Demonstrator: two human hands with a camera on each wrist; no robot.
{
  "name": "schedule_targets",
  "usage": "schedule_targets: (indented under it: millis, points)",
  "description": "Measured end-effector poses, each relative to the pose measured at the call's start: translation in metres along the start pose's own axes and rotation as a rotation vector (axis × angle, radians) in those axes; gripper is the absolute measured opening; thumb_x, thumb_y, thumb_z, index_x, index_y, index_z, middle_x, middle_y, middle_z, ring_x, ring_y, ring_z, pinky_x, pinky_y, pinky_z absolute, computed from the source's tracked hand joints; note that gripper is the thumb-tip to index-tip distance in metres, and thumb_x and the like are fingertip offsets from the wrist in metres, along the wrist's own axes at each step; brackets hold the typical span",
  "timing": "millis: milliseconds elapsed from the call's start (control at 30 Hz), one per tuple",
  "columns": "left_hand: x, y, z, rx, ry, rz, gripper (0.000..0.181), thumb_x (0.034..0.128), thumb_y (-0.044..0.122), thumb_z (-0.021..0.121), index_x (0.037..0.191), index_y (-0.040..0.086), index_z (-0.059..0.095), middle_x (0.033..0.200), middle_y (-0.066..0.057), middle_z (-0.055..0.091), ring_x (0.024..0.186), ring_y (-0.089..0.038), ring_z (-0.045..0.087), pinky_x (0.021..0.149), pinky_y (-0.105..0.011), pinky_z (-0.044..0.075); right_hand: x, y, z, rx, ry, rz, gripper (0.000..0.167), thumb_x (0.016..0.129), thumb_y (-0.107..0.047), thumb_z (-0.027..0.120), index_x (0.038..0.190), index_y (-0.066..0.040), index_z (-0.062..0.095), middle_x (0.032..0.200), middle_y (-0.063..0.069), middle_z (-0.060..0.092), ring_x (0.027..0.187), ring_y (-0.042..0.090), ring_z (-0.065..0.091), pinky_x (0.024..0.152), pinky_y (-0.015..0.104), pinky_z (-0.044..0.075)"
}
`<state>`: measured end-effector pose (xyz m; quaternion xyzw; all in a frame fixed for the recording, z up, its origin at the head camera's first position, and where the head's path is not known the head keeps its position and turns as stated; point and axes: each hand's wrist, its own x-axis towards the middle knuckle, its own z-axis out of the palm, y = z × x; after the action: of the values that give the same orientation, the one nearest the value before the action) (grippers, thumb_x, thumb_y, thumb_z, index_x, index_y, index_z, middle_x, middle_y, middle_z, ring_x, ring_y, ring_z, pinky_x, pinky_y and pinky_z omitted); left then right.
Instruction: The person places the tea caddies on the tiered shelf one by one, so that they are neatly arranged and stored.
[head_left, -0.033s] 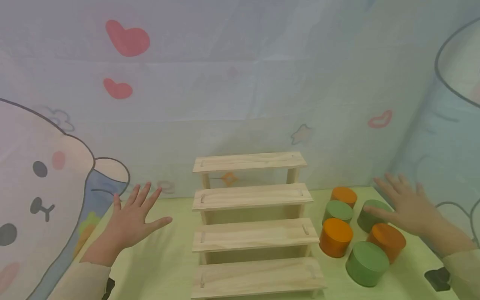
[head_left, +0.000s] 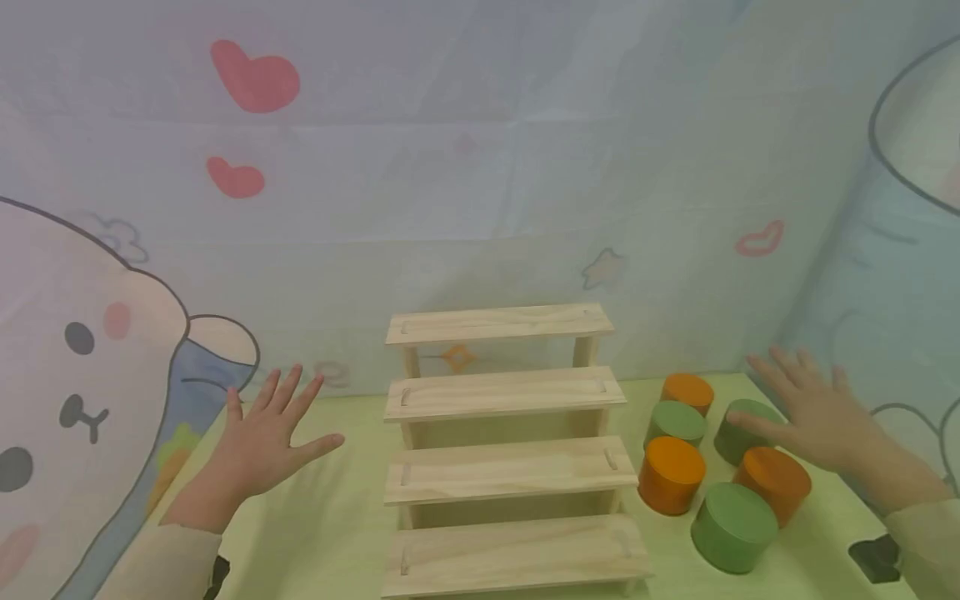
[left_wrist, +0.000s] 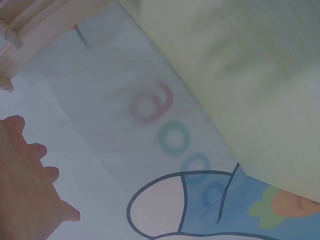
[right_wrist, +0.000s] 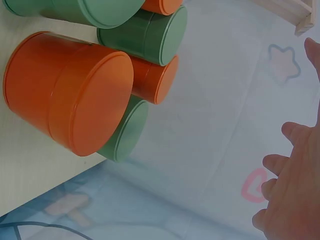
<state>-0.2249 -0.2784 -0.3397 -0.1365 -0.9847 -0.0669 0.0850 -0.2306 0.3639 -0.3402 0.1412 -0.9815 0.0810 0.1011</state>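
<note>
My left hand [head_left: 258, 446] hovers left of a stepped wooden shelf [head_left: 510, 469], fingers spread and holding nothing. On the other side my right hand [head_left: 821, 421] is held above the right part of the table, its fingers spread too. Below and beside it stand round lidded tins, three orange and three green. A green tin [head_left: 735, 529] is nearest the front, an orange tin [head_left: 672, 475] is close to the shelf, and another green tin [head_left: 746, 437] is partly covered by my right thumb. In the right wrist view an orange tin [right_wrist: 70, 95] looms large, apart from the hand.
The shelf rises in several plank steps toward the back. A pale yellow-green tabletop [head_left: 322, 533] carries everything. Behind it hangs a printed cloth [head_left: 465, 192] with hearts and a cartoon animal. A small black object [head_left: 876, 558] lies beside the right sleeve.
</note>
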Motion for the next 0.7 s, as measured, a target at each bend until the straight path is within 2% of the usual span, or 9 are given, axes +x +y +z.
schedule_targets:
  millis: [200,333,433,567,700]
  points:
    - [0.001,0.0,0.004,-0.028,-0.003,0.001,0.091,0.0893,0.068,0.047,0.156,0.017,0.012,0.16,-0.021,0.006,0.145,-0.045,0.0,0.099,-0.076,-0.015,-0.001,0.0,0.0,0.016,0.008,-0.001,0.087,0.091,-0.051,0.057,0.151,0.0,0.021,0.153,0.035,0.013,0.135,0.063,0.004,0.099,0.078,-0.009]
    - [0.0,0.005,0.008,-0.115,0.019,0.007,0.089,0.0911,0.063,0.05,0.156,0.018,0.009,0.16,-0.02,0.007,0.146,-0.044,0.001,0.1,-0.077,-0.01,-0.004,-0.002,0.0,0.057,0.02,-0.004,0.086,0.092,-0.049,0.058,0.152,-0.001,0.02,0.154,0.033,0.01,0.138,0.059,-0.002,0.101,0.074,-0.014]
    - [-0.002,0.011,0.013,-0.259,0.042,0.017,0.087,0.0927,0.056,0.054,0.156,0.018,0.008,0.16,-0.019,0.008,0.145,-0.044,0.003,0.102,-0.076,-0.006,-0.01,-0.004,-0.001,0.1,0.056,-0.012,0.084,0.093,-0.046,0.059,0.152,-0.001,0.02,0.154,0.033,0.012,0.14,0.056,-0.004,0.103,0.071,-0.015]
    - [-0.004,0.024,0.022,-0.533,0.055,0.028,0.085,0.0949,0.042,0.058,0.156,0.019,0.005,0.161,-0.017,0.006,0.146,-0.044,0.002,0.107,-0.072,-0.005,-0.021,-0.01,-0.002,0.177,0.109,-0.032,0.082,0.093,-0.04,0.062,0.153,-0.004,0.019,0.154,0.034,0.013,0.141,0.054,-0.006,0.105,0.067,-0.017]
    - [-0.008,0.038,0.032,-0.74,0.06,0.017,0.084,0.0959,0.032,0.06,0.156,0.021,0.003,0.162,-0.013,0.004,0.146,-0.043,0.001,0.108,-0.071,0.004,-0.035,-0.02,0.001,0.291,0.132,-0.017,0.083,0.092,-0.033,0.065,0.155,-0.011,0.015,0.155,0.032,0.014,0.143,0.049,-0.01,0.108,0.062,-0.019]
